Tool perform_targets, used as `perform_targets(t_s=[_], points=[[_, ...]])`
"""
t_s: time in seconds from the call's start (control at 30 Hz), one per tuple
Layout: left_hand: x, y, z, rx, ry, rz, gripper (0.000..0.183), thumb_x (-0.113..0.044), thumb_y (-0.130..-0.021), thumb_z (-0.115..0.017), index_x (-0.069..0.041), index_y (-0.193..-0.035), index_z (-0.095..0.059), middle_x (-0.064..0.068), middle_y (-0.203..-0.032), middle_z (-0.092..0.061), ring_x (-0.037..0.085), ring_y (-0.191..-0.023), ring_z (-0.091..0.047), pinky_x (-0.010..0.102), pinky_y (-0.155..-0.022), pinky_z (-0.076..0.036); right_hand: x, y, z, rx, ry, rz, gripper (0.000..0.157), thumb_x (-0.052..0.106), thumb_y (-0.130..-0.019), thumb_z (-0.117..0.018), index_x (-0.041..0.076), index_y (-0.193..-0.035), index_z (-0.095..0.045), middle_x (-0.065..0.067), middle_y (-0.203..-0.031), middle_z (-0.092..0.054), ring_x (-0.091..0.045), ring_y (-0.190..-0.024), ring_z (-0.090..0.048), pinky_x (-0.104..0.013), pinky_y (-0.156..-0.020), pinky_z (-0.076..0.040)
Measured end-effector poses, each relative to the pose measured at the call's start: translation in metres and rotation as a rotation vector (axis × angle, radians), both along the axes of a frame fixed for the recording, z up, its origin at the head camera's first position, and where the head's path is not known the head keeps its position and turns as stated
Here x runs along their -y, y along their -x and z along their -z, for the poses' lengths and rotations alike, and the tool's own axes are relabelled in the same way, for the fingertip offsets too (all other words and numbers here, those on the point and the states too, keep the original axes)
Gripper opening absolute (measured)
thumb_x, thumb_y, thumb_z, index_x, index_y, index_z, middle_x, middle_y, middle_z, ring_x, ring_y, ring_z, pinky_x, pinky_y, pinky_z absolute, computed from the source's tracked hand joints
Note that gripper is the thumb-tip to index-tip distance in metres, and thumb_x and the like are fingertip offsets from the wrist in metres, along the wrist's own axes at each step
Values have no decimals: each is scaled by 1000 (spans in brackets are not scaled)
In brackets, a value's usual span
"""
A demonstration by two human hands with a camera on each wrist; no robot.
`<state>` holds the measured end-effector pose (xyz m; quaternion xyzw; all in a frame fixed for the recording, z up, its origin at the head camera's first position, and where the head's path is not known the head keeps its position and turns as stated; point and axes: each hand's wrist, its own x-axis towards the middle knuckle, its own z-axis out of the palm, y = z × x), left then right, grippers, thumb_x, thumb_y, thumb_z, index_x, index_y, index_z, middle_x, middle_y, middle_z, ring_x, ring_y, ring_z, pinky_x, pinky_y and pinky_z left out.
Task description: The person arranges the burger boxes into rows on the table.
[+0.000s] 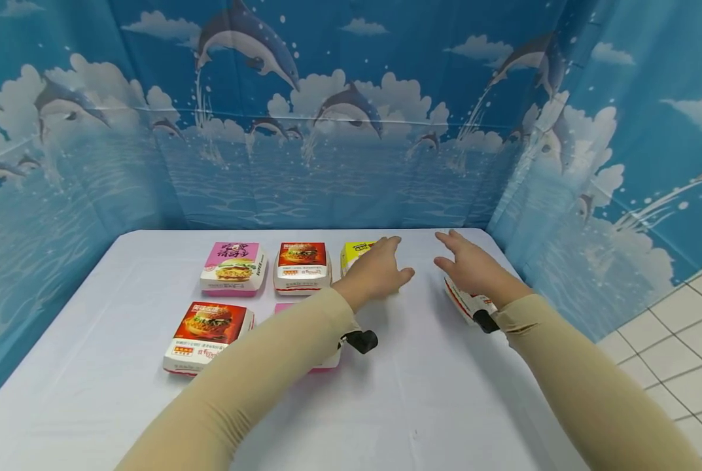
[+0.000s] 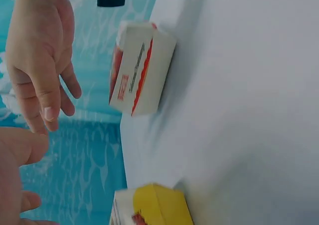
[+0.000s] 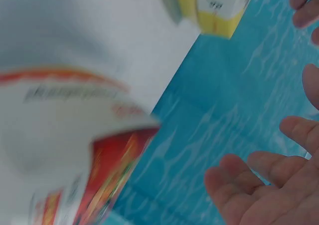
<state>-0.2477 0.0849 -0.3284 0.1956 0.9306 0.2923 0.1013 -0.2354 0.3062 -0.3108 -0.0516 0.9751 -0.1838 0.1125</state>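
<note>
My left hand (image 1: 377, 271) is raised with fingers extended, in front of a yellow-and-white burger box (image 1: 355, 250) that it partly covers in the head view. My right hand (image 1: 473, 265) hovers palm inward, its fingers spread, over a red-and-white burger box (image 1: 462, 302) at the table's right. Neither palm holds anything. From the left wrist, the red-and-white box (image 2: 142, 70) and the yellow box (image 2: 162, 205) stand apart on the white tabletop. The right wrist view has the red-and-white box (image 3: 60, 120) close up and blurred, apart from the right hand (image 3: 274, 185).
On the left stand a pink burger box (image 1: 233, 267), a red one (image 1: 302, 265) beside it and another red one (image 1: 209, 333) nearer. The left sleeve mostly hides a second pink box (image 1: 325, 364). A dolphin-print curtain (image 1: 327, 176) hangs behind the white table (image 1: 409, 405).
</note>
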Motion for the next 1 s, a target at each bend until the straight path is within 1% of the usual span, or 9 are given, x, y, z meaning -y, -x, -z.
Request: perform_targets(t_s=[0.07,0.17,0.33,0.4,0.53,0.63,0.73,0.87,1.0], points=[[-8,-6,-1,6,4,18,80,-51,-101,-65,-22,-167,-29,3,-174,-29,22,-158,-36,47,-125,-39,-17,-2,1,6,-15,16,72,34,-112,-50,10,-170,-15,-29,-174,1,-55,-158,-12,-73,-121,-26],[-21,-15,-1,21,7,46,81,-52,-101,-65,-24,-168,-28,1,-174,-29,21,-158,-37,46,-124,-40,-41,-5,5,16,-30,44,72,33,-112,-51,7,-169,-16,-32,-173,0,-58,-157,-12,-75,-121,-21],[-40,-27,2,52,19,66,83,-54,-100,-66,-26,-168,-27,-2,-174,-29,17,-158,-34,42,-125,-39,-72,-10,15,61,-49,123,73,31,-110,-53,2,-167,-18,-38,-169,-8,-61,-154,-15,-75,-121,-20],[-48,-30,4,67,18,68,84,-55,-99,-67,-27,-167,-28,-3,-174,-30,16,-158,-35,42,-125,-39,-82,-12,20,83,-55,148,74,32,-110,-53,0,-167,-17,-40,-167,-14,-61,-153,-19,-75,-121,-22],[-62,-38,10,107,-19,69,86,-55,-96,-71,-27,-167,-29,-5,-172,-34,15,-155,-40,42,-123,-41,-97,-17,31,139,-65,186,79,39,-110,-51,0,-167,-13,-42,-164,-21,-59,-145,-32,-73,-118,-33],[-74,-45,15,134,-56,66,88,-55,-95,-73,-25,-166,-30,-4,-168,-39,14,-148,-46,40,-120,-45,-106,-22,38,173,-61,203,84,47,-109,-50,2,-168,-10,-42,-162,-24,-55,-136,-40,-70,-111,-42],[-85,-50,22,164,-81,50,89,-55,-95,-73,-24,-166,-30,-3,-165,-43,15,-139,-51,39,-117,-49,-110,-27,43,185,-34,215,88,53,-108,-49,4,-168,-8,-41,-162,-26,-53,-130,-43,-67,-106,-46],[-98,-52,33,196,-96,20,89,-56,-94,-74,-25,-165,-31,-3,-162,-47,15,-135,-53,39,-115,-50,-110,-32,47,191,23,236,92,57,-106,-50,6,-169,-4,-40,-165,-23,-53,-131,-41,-66,-106,-45],[-110,-52,46,198,-92,21,88,-57,-94,-72,-26,-166,-31,-3,-165,-44,16,-143,-50,39,-119,-46,-107,-34,52,211,81,245,98,61,-105,-51,11,-169,4,-38,-168,-14,-55,-139,-34,-68,-112,-41]])
